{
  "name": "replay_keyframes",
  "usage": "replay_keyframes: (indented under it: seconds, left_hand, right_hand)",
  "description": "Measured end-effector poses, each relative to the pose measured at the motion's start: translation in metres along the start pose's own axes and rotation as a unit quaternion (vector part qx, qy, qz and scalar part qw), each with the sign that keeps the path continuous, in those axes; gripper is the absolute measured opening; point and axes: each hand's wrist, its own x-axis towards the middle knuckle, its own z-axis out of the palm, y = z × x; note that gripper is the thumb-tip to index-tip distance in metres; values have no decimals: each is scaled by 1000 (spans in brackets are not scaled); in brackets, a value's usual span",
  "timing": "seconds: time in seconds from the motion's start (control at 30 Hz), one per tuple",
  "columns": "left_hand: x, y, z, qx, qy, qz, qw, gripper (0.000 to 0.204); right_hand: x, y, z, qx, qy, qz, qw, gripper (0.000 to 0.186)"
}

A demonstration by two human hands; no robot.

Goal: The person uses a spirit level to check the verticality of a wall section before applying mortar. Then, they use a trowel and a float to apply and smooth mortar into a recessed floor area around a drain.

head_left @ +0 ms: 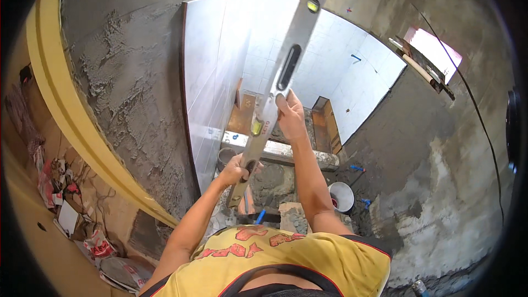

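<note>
A long metal spirit level (294, 44) with yellow-green vials slants up from lower middle to upper right in front of me. My left hand (234, 171) is closed round its lower part. My right hand (291, 115) grips it higher up, thumb across the face. Behind it, white tiles (212, 71) line the walls of a recess. A second long pale bar (324, 157) lies across the bottom of that recess, and wooden boards (322, 124) stand inside it.
A yellow frame (66, 99) curves along the left by rough plaster. A white bucket (341, 198), blue pipe fittings (357, 168) and wet mortar (264, 181) are low down. A dark cable (467, 88) hangs across the right wall, past a small opening (434, 49). Rubbish (102, 245) lies at lower left.
</note>
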Motion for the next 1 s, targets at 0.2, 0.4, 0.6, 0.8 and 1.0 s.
replay_keyframes:
  seconds: [0.2,0.4,0.6,0.8,1.0]
  left_hand:
    - [42,68,23,108,218,302,922,67]
    - [92,222,4,223,363,405,809,66]
    - [113,353,-58,-19,210,408,888,52]
    - [104,170,14,212,267,356,870,67]
    - [-33,-50,18,212,203,91,952,65]
  right_hand:
    - [-25,27,29,-111,109,-58,986,25]
    - [-64,52,35,-220,3,-88,971,42]
    - [-80,55,29,-298,0,-84,951,40]
    - [-9,7,46,-328,114,-192,918,26]
    - [66,-52,42,-131,204,-192,951,31]
